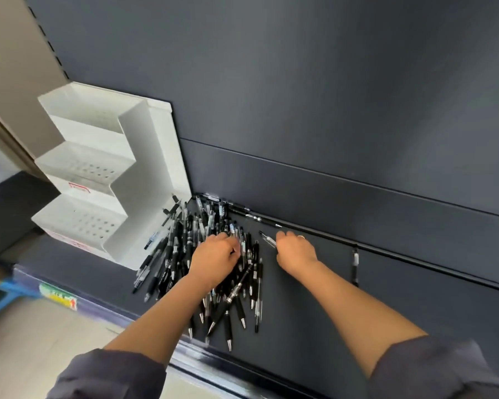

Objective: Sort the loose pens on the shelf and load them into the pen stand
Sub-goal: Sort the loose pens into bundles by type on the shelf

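Note:
A heap of black and clear pens (185, 249) lies on the dark shelf (314, 298), just right of a white three-tier pen stand (144, 180) whose tiers hold nothing. My left hand (216, 259) rests on the heap's middle, fingers curled into the pens; which pen it holds I cannot tell. My right hand (294, 250) is beside the heap and pinches one clear-barrelled pen (267, 239) that points up and left. A single pen (355, 266) lies apart at the right, and a few more pens (254, 216) lie along the back wall.
A dark back panel (329, 96) rises straight behind the shelf. The shelf's front lip carries a coloured price label (58, 296). Pale floor (41, 341) and a blue object (0, 295) lie below at the left.

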A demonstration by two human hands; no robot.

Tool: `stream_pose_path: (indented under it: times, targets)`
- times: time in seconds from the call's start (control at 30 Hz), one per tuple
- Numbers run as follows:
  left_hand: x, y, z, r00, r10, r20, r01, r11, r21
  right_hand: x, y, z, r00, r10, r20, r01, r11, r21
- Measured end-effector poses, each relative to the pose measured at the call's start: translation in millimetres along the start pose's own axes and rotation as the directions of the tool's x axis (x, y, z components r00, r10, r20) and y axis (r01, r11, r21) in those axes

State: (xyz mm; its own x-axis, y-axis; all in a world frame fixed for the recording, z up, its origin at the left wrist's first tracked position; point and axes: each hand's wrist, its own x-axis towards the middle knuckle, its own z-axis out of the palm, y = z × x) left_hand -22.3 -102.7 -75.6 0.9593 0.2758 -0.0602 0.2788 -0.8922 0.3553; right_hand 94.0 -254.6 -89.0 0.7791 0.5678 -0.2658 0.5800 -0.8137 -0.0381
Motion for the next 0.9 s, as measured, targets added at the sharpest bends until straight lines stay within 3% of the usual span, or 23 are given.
stream_pose_path:
  times: [0.13, 0.23, 0.33, 0.7, 0.9]
  targets:
    - [4, 11, 6, 1.0, 0.015, 0.004, -0.015, 0.999, 0.03, 1, 1, -7, 0.985, 0.108, 0.135, -0.143, 0.948, 0.285]
    - [5, 18, 11, 0.998, -0.012, 0.058, 0.009, 0.999, 0.041, -4, -4, -12, 0.96, 0.109, 0.26, -0.212, 0.885, 0.415]
    - [4, 21, 12, 0.999, -0.03, 0.023, 0.03, 0.999, 0.023, -13, -16, -5, 0.934, 0.083, 0.346, -0.237, 0.871, 0.431]
    - [-5, 23, 20, 0.998, -0.06, 0.034, 0.061, 0.998, -0.013, -29, -41, 5, 0.928, 0.201, 0.313, -0.332, 0.827, 0.454]
    - [-7, 20, 20, 0.996, -0.072, 0.045, 0.077, 0.991, -0.11, -30, -40, 0, 0.918, 0.197, 0.345, -0.371, 0.736, 0.566]
